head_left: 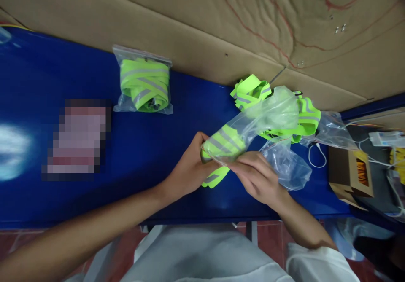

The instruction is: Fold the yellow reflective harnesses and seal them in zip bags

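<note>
My left hand (190,168) grips a folded neon-yellow reflective strap (226,141) with grey stripes. A clear plastic bag (256,115) lies around the upper part of that strap and trails away to the upper right. A lower fold of the strap hangs out below my fingers. With its fingers closed, my right hand (257,176) pinches the edge of the bag beside the strap; its fingertips are partly hidden. Just beyond the hands lie loose reflective straps (306,117) and another looped strap (251,90).
A zip bag (144,84) with a coiled reflective strap sits on the blue table (133,147) by the cardboard-covered wall (190,33). Crumpled clear plastic (286,166) is right of my hands. An open cardboard box (348,172) and white cables (318,157) stand farther right. A blurred-out rectangle (77,138) lies left.
</note>
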Demonstrator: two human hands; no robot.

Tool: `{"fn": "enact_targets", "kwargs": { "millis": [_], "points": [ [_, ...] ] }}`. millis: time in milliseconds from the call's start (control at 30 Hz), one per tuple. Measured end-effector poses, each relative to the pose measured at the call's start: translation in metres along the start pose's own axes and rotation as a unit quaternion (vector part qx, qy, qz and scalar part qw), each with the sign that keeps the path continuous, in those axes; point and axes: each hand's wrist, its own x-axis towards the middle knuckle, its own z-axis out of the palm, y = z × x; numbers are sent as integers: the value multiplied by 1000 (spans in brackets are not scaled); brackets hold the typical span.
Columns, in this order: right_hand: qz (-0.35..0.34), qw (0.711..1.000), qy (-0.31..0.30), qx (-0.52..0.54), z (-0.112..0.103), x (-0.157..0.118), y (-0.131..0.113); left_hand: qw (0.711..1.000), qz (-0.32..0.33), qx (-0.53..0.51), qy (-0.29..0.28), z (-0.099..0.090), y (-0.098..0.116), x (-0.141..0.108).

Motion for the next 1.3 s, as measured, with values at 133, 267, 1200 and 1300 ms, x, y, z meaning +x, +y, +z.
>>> {"fn": "enact_targets", "kwargs": {
  "millis": [133, 267, 1200, 1300],
  "points": [
    [-13, 1000, -2, 1, 6, -2, 1, 998, -10, -58, 22, -1, 3, 4],
    [-1, 998, 40, -51, 7, -2, 5, 984, -63, -168, -7, 0, 5, 6],
    [-42, 978, -6, -204, 18, -8, 7, 948, -140, -286, -16, 6, 8, 1],
    [-27, 978, 4, -209, 17, -10, 8, 942, -150, -299, -39, 6, 7, 1]
  ]
}}
